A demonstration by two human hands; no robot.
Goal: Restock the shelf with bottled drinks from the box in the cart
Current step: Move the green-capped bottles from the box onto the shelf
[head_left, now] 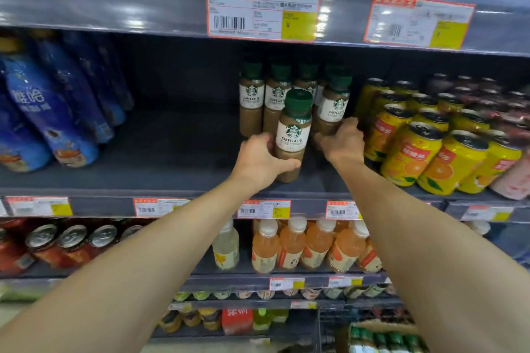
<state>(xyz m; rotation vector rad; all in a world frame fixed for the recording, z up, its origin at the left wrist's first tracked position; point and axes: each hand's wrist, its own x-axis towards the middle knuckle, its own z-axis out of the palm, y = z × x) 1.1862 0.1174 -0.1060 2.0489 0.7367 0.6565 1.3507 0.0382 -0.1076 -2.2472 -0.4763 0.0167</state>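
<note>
A caffe latte bottle (292, 135) with a green cap stands at the front of the dark grey shelf (160, 152), and my left hand (262, 159) grips its lower half. My right hand (342, 142) curls round the base of a second latte bottle (332, 107) just to the right. Behind them stand several more latte bottles (252, 97) in a row. The cardboard box (384, 337) with green-capped bottles sits in the cart at the bottom right.
Blue bottles (51, 112) fill the shelf's left end, with a wide bare gap beside them. Yellow orange-drink cans (415, 146) crowd the right. Price tags line the shelf edges. Lower shelves hold orange juice bottles (289, 243) and red cans (43, 243).
</note>
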